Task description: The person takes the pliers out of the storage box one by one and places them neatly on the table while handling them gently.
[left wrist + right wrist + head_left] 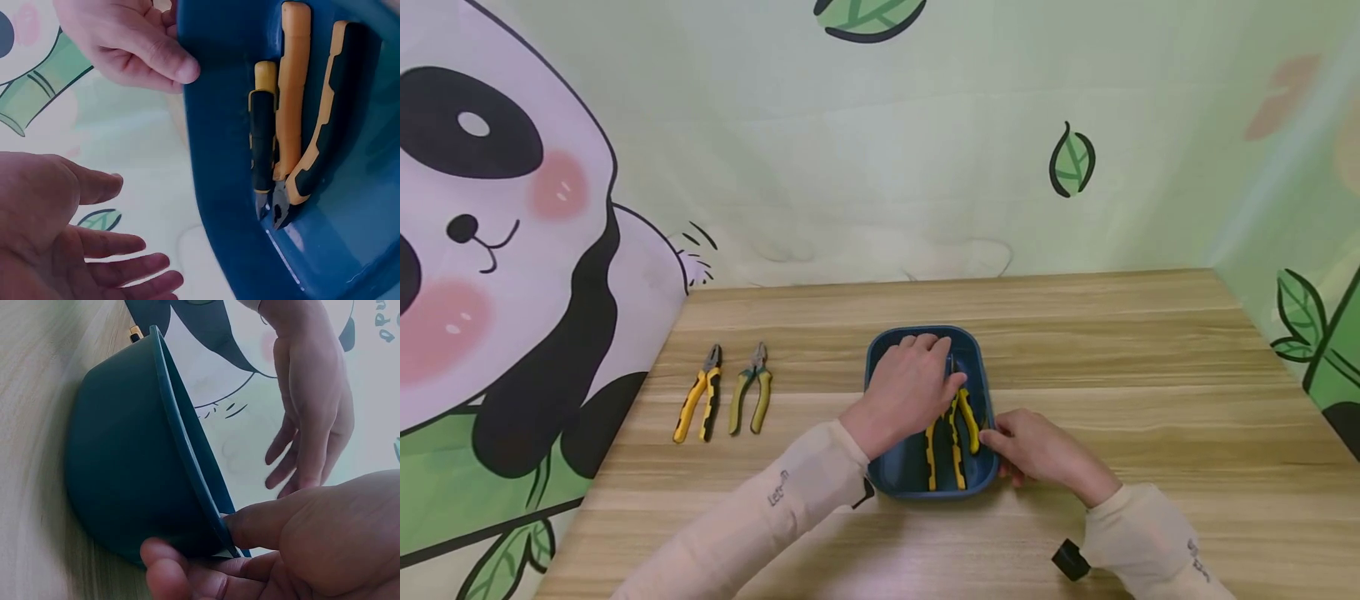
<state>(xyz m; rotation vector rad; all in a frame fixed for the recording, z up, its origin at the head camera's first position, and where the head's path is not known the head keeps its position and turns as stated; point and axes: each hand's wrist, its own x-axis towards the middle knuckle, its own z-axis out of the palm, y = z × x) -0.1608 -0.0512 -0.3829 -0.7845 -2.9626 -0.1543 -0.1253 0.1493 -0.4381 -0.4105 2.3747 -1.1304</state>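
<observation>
A deep blue plastic bin (895, 479) stands on the table. My right hand (1037, 450) pinches its right rim, thumb inside and fingers against the outer wall, as the right wrist view shows. My left hand (913, 375) hovers over the bin, holding nothing; in the left wrist view its fingers (119, 272) are extended with the thumb apart. Inside the bin lie yellow-and-black pliers (294, 94) with handles spread. Beside them is a second tool with a yellow-and-black handle (262, 137), its other handle hidden in the left wrist view.
Left of the bin, yellow-and-black pliers (711, 387) and green-handled pliers (763, 396) lie side by side on the wooden table (1112, 350). Behind the table hangs a pale green backdrop (925, 167) with a panda and leaves printed on it.
</observation>
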